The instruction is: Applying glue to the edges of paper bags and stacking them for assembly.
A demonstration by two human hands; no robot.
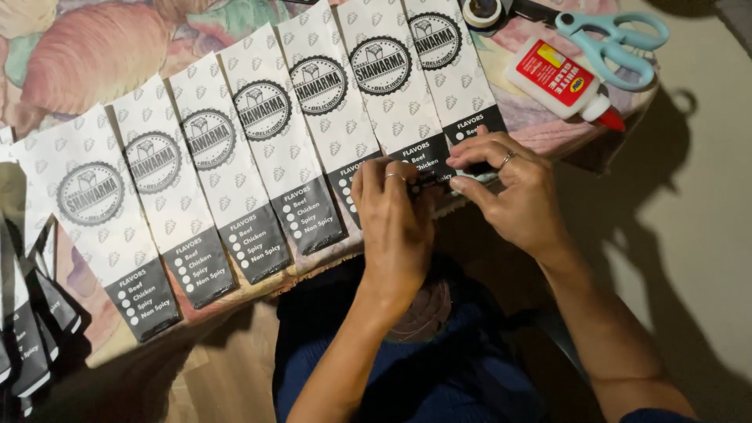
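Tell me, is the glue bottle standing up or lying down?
Lying down. The white glue bottle rests on its side on the patterned cloth, red cap toward the table edge, beside the teal scissors.

Floral tablecloth (94, 47), tan floor (697, 196), hard shadows

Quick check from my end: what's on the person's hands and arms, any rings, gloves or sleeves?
No gloves. The left hand and the right hand each wear one thin ring. Both forearms are bare; a dark blue sleeve edge shows on the right arm.
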